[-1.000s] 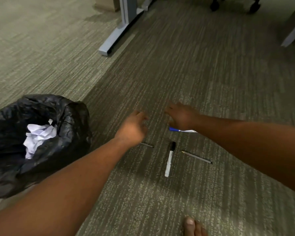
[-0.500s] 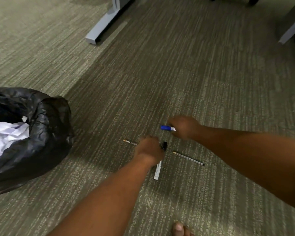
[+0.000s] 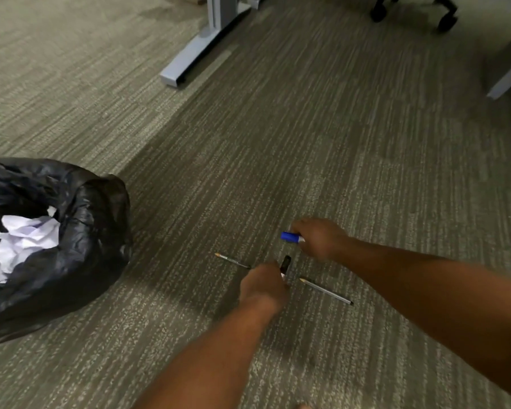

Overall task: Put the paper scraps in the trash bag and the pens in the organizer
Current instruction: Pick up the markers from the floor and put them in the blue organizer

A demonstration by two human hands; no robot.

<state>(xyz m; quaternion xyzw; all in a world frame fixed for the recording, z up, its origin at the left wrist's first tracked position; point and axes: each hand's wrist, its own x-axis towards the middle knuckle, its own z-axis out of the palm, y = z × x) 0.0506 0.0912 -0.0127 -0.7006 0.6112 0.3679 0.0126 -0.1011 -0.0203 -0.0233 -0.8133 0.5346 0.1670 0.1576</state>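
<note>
1. At the far left I see the black trash bag (image 3: pixel 71 246) sitting on the carpet floor (image 3: pixel 366 172), its mouth open toward me.
2. Inside it lie crumpled white paper scraps (image 3: pixel 27 240), bunched against the bag's left inner side.
3. Behind and to the right of the bag, a grey desk foot (image 3: pixel 195 54) runs across the carpet toward the top of the view.
4. Moving right, a thin pencil (image 3: pixel 232 260) lies flat on the floor, tan tip pointing left; its right end disappears behind my left hand.
5. My left hand (image 3: pixel 263 287) is down at the floor, fingers curled closed around the black-capped marker (image 3: pixel 285 263), whose cap pokes out just above the knuckles. The rest of that marker is hidden under the hand.
6. Just to the right, a second pencil (image 3: pixel 326 291) lies on the carpet, angled down to the right, apart from both hands.
7. Above it, my right hand (image 3: pixel 319 240) is clenched on the blue-capped marker (image 3: pixel 291 237); only the blue cap and a bit of white barrel stick out to the left of the fist.
8. At the top right, the wheeled base of a chair (image 3: pixel 443 16) stands well away from everything else.
</note>
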